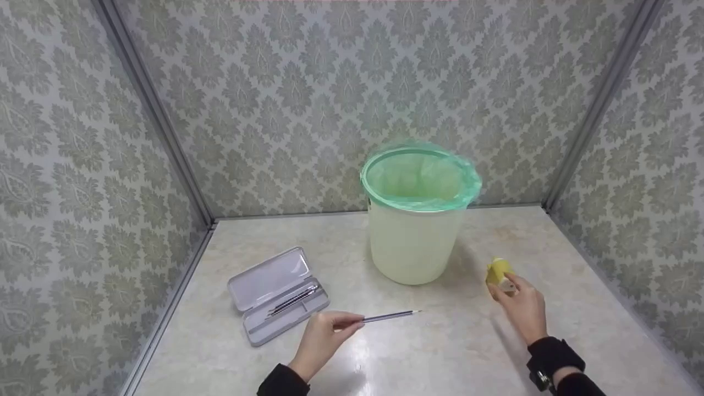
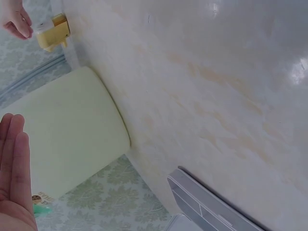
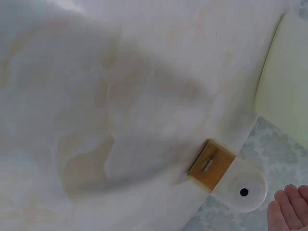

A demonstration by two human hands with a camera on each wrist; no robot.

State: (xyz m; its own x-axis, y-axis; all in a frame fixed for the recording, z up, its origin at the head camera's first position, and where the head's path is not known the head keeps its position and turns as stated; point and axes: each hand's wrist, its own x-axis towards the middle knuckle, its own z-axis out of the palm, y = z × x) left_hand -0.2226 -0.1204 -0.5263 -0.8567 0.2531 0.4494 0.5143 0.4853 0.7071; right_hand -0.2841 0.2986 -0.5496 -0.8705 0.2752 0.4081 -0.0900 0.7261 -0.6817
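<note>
My left hand (image 1: 325, 336) pinches a dark-striped pencil (image 1: 390, 315) between thumb and fingers, its pale tip pointing right. In the left wrist view, straight fingers (image 2: 20, 166) of that hand show at the left edge, and the pencil is out of sight. My right hand (image 1: 525, 308) is close over a yellow pencil sharpener (image 1: 499, 268), thumb and index finger parted. A small gap shows between hand and sharpener in the left wrist view. The sharpener stands on the table; its white face with a round dark hole and its orange-brown drawer (image 3: 212, 165) show in the right wrist view.
An open grey pencil case (image 1: 275, 294) lies to the left, with several pencils (image 1: 293, 301) in it. A pale green bin (image 1: 415, 242) lined with a green bag (image 1: 423, 204) stands at the back of the marbled table (image 1: 440, 352). Patterned walls (image 1: 352, 99) enclose three sides.
</note>
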